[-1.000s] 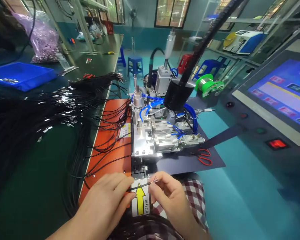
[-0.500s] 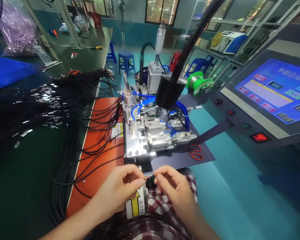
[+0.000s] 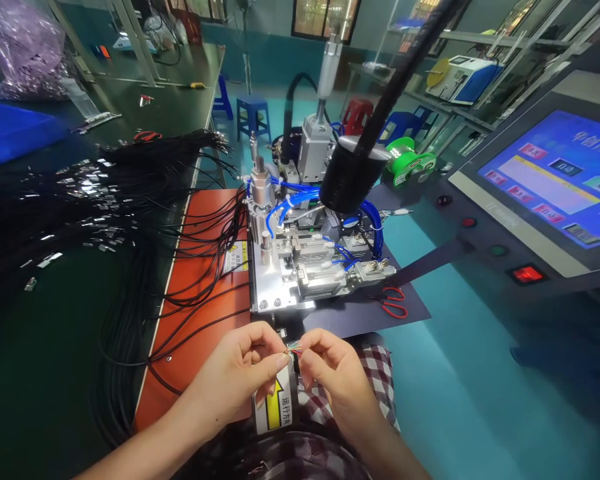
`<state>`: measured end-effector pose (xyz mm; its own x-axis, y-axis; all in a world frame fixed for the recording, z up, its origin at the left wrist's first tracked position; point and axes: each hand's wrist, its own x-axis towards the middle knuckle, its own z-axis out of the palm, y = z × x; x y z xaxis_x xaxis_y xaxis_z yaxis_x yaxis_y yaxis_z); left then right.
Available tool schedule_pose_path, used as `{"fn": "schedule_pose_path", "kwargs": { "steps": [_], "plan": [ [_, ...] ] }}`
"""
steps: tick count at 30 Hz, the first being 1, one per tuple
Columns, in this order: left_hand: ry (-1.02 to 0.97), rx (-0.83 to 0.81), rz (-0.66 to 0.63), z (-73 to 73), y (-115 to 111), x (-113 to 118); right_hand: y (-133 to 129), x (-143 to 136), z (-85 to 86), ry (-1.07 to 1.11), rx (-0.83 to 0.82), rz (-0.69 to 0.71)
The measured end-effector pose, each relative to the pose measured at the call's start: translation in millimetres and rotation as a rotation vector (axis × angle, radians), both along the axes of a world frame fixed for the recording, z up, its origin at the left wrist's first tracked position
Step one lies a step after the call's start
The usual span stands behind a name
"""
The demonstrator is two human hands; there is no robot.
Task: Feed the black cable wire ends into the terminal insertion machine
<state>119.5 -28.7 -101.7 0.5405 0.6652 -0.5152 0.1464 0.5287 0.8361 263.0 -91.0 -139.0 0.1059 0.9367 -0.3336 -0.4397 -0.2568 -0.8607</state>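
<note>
Thin coloured wires (image 3: 294, 347) span the small gap between my two hands, in front of the metal machine (image 3: 320, 267). My left hand (image 3: 255, 360) pinches their left end between thumb and forefinger. At their right end, the thumb and forefinger of my right hand (image 3: 330, 367) are closed on the wires. The fingers hide how the wires join any cable. Black cables (image 3: 210, 287) run across the orange board (image 3: 195, 260) to the machine's left edge. Below my hands is a label with a yellow arrow (image 3: 274, 408).
Red-handled scissors (image 3: 394, 303) lie on the dark plate right of the machine. A control panel (image 3: 510, 217) rises at the right. A black cylinder (image 3: 347, 177) hangs over the machine. Many cables with metal ends (image 3: 95, 180) and a blue tray (image 3: 20, 130) cover the left table.
My right hand has moved slightly left, closer to my left hand. The wires between them now look more fanned out. The view has shifted slightly.
</note>
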Motion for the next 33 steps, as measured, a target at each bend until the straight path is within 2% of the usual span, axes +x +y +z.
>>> {"fn": "schedule_pose_path", "kwargs": {
  "steps": [6, 13, 19, 24, 27, 31, 33],
  "plan": [
    [-0.070, -0.046, 0.044, -7.1, -3, -1, 0, -10, -1.0, -0.064, 0.061, 0.003],
    [-0.150, -0.067, 0.021, -5.2, -2, -1, 3, -8, -2.3, -0.074, 0.088, 0.070],
    [-0.242, -0.219, 0.010, -8.8, 0, -2, 2, -7, -1.2, -0.111, 0.091, 0.125],
    [-0.246, -0.260, 0.021, -13.0, 2, -1, 1, -2, -2.8, -0.126, 0.106, 0.163],
    [-0.200, -0.231, 0.095, -14.6, -2, 1, 1, -5, -1.7, -0.161, 0.111, 0.150],
    [-0.078, -0.170, 0.221, -17.8, -9, 4, -2, -17, -1.8, -0.294, 0.059, 0.043],
    [-0.052, -0.153, 0.233, -20.0, -11, 5, -4, -22, -4.3, -0.304, 0.034, 0.007]
  ]
}}
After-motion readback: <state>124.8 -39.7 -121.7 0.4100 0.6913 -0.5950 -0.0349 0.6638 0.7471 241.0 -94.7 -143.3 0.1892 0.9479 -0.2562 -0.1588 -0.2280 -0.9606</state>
